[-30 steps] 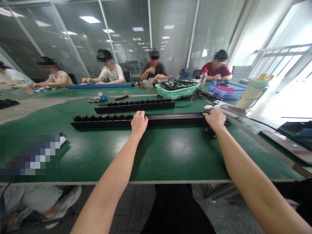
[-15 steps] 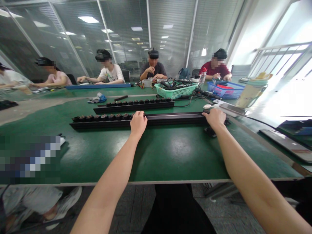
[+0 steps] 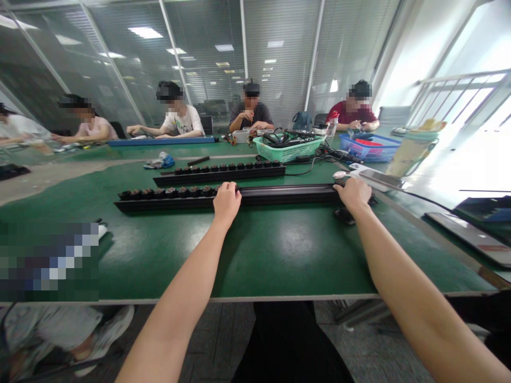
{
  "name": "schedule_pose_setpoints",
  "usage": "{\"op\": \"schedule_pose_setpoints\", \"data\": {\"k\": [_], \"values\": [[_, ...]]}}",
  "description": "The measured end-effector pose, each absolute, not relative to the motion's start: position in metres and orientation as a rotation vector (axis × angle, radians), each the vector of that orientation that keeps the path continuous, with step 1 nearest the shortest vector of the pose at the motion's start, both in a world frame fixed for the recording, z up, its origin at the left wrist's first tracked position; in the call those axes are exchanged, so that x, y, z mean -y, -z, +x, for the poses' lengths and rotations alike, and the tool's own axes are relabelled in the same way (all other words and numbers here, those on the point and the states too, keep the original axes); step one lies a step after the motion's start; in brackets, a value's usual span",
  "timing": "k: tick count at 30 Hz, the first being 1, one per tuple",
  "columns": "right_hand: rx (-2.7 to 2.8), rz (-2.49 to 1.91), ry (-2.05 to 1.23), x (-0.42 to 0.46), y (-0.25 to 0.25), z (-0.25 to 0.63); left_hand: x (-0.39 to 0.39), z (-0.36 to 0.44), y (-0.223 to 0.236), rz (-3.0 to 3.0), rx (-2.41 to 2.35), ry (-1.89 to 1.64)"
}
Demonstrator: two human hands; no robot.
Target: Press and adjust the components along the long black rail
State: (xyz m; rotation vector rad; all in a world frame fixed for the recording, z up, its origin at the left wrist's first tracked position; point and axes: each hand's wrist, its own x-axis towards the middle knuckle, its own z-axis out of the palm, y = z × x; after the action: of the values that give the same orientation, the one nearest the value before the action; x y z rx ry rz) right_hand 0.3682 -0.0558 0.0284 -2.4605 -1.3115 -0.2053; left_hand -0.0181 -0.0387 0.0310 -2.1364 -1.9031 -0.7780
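A long black rail [image 3: 287, 196] lies across the green table in front of me. Along its left part stands a row of round black knob-like pieces [image 3: 170, 192], while a bare channel shows between my hands. My left hand [image 3: 227, 201] is closed over the rail near the row's right end, its fingertips hidden behind. At the rail's right end my right hand [image 3: 355, 192] is also closed, with a dark piece partly showing by its thumb. Behind lies a shorter black rail [image 3: 219, 174] with similar pieces along its top. A small black object [image 3: 344, 216] sits below my right hand.
A green basket [image 3: 285, 153] of cables and a blue basket [image 3: 369, 150] stand farther back. Phones [image 3: 469, 234], a cable and a tumbler [image 3: 413, 151] are on the right. Several co-workers sit across the table [image 3: 275, 255]. A blurred-out patch covers the left front.
My right hand has shifted very slightly to the right along the rail's end. My left hand and both rails look unmoved. A co-worker's hands at the far right have moved a little.
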Motion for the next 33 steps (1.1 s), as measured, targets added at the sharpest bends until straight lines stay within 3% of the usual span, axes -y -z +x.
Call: {"op": "schedule_pose_setpoints", "data": {"k": [33], "values": [[1.239,-2.413,0.242,0.054,-0.022,0.377,0.038,-0.019,-0.03,-2.14,1.894,0.788]]}}
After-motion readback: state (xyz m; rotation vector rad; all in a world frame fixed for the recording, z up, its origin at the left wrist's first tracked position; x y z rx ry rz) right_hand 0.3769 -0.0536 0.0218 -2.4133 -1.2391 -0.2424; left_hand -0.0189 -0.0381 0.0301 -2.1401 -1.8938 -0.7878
